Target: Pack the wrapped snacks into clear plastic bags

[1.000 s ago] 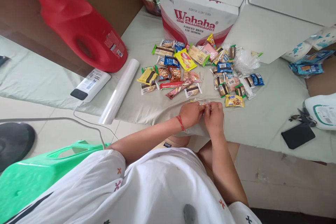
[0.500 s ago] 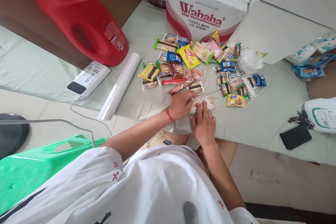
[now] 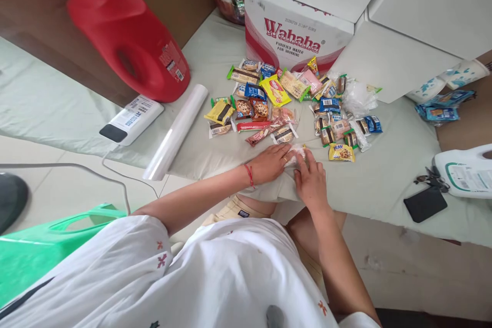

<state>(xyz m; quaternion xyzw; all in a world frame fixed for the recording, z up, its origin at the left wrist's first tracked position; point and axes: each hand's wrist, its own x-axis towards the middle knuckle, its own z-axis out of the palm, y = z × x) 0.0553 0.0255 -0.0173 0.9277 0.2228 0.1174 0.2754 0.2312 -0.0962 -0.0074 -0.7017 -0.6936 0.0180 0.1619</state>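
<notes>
presently | left fingers [image 3: 283, 152] flat, right fingers [image 3: 303, 165] spread, touching packet [image 3: 297, 149] | carton [image 3: 295, 36]: "wahaha purified water"

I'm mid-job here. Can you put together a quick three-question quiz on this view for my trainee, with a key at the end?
1. On which wrist does the person wear the red bracelet?
2. True or false: the left hand and the right hand are both at the clear-wrapped packet.
3. What lies right beside the keys? A) the red jug; B) the flat black case; C) the clear plastic roll.

Key: 1. The left. 2. True. 3. B.
</notes>
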